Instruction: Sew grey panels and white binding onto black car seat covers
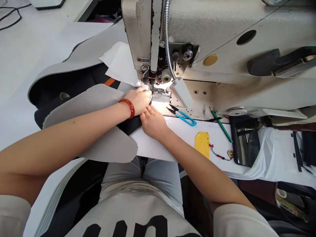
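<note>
A grey and black fabric piece (pixel 98 98) lies left of the needle area of a sewing machine (pixel 138 36), bunched and folded over itself. My left hand (pixel 138 99), with a red bangle at the wrist, presses on the fabric right beside the presser foot (pixel 159 91), its fingers bent together. Just below it, my right hand (pixel 154 122) has its fingers close together at the fabric's edge near the foot. What lies beneath the fingertips of both hands is hidden.
Blue thread snips (pixel 185 118) lie right of my right hand. Farther right are a green pencil (pixel 223 128), a yellow tag (pixel 201 144), a beaded cord (pixel 221 156) and a black tray (pixel 244 141). The machine's lamp (pixel 182 92) hangs low over the bed.
</note>
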`<action>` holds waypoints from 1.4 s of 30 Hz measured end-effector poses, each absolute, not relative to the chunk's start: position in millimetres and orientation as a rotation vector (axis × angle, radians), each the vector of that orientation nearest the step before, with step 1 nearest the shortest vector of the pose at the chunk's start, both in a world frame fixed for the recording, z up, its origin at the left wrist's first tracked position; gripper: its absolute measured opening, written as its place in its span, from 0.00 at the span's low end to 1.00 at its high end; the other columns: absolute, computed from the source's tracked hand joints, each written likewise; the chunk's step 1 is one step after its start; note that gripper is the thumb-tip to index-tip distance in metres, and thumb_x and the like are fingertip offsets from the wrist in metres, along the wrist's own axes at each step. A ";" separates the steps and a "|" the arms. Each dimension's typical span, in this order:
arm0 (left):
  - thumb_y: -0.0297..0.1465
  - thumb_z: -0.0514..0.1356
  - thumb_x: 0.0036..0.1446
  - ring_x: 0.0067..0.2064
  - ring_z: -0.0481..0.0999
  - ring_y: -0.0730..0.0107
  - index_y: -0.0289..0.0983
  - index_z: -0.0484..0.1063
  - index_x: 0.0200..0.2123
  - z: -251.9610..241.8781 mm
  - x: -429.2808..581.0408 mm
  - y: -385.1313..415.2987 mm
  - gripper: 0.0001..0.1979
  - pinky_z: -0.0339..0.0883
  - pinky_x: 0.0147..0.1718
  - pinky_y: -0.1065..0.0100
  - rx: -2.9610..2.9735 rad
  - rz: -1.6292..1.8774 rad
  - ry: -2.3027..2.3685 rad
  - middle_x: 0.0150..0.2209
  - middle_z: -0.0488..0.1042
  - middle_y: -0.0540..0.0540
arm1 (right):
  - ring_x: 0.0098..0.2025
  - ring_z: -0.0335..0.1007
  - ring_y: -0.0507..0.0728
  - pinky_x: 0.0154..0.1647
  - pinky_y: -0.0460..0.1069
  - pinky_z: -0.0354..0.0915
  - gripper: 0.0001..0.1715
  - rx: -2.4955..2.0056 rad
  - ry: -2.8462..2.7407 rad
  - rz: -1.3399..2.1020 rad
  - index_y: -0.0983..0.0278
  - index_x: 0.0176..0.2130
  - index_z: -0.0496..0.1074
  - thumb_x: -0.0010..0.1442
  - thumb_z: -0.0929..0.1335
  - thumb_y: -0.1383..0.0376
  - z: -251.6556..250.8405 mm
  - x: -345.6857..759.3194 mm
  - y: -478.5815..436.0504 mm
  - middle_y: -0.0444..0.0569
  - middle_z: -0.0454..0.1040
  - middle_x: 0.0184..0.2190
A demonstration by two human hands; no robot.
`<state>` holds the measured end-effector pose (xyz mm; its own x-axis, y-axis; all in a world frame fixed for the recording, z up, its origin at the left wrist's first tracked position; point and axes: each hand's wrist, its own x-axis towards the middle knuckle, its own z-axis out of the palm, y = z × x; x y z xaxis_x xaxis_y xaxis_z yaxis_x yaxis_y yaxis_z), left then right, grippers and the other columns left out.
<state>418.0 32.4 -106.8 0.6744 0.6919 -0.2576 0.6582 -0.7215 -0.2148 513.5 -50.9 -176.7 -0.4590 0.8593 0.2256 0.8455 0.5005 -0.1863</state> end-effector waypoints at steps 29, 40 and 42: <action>0.29 0.50 0.64 0.47 0.72 0.57 0.38 0.78 0.38 -95.4 408.0 26.5 0.15 0.65 0.45 0.60 -2.773 0.259 -1.268 0.45 0.74 0.40 | 0.64 0.63 0.62 0.65 0.57 0.59 0.25 -1.069 -2.579 0.189 0.78 0.58 0.68 0.63 0.62 0.75 -171.4 540.0 -40.6 0.63 0.71 0.59; 0.33 0.52 0.63 0.53 0.70 0.53 0.37 0.78 0.46 -101.0 426.6 26.8 0.17 0.66 0.51 0.56 -2.793 0.464 -1.585 0.51 0.70 0.38 | 0.50 0.70 0.61 0.63 0.56 0.60 0.16 -1.204 -2.468 0.232 0.75 0.43 0.77 0.61 0.62 0.76 -175.1 524.0 -35.9 0.61 0.78 0.43; 0.33 0.52 0.63 0.53 0.70 0.54 0.35 0.77 0.47 -107.6 426.0 32.7 0.17 0.66 0.52 0.56 -2.801 0.401 -1.590 0.52 0.70 0.37 | 0.51 0.70 0.60 0.63 0.55 0.60 0.17 -1.244 -2.458 0.268 0.75 0.43 0.77 0.60 0.62 0.77 -171.9 526.1 -31.8 0.62 0.78 0.45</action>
